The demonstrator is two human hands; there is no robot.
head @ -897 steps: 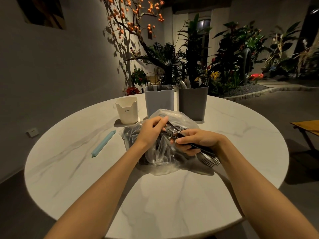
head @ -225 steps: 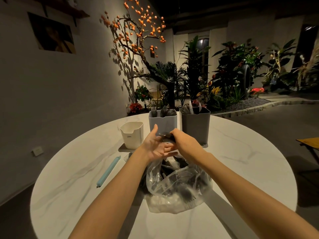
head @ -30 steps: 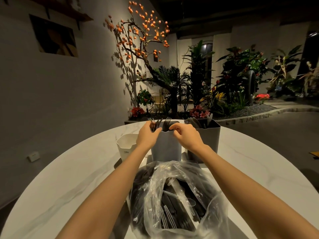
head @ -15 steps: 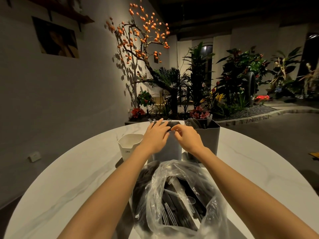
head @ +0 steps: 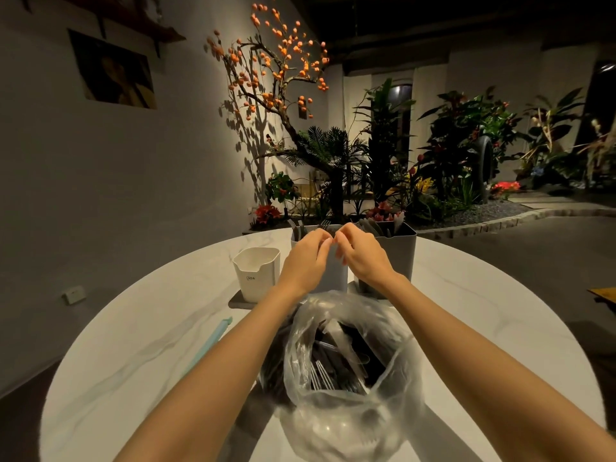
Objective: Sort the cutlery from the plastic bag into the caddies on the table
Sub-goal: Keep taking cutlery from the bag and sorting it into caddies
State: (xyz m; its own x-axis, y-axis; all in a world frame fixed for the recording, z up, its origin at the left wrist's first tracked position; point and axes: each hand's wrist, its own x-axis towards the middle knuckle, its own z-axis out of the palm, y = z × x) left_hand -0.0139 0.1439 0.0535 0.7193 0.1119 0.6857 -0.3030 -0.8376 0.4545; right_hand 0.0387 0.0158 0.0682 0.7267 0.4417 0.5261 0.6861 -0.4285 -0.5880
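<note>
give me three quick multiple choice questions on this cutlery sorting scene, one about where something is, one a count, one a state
1. Where does the bag lie?
A. on the table, nearer the person than the caddies
B. behind the caddies
C. inside the white caddy

2. How many caddies stand on the table?
A. one
B. three
C. five

3. In what state is the bag?
A. tied shut
B. open-mouthed with cutlery inside
C. folded flat

Answers:
1. A: the bag sits between the forearms, in front of the row of caddies.
2. B: a white caddy, a light grey caddy behind the hands, and a dark grey caddy stand side by side.
3. B: its mouth gapes upward and forks show inside.
</note>
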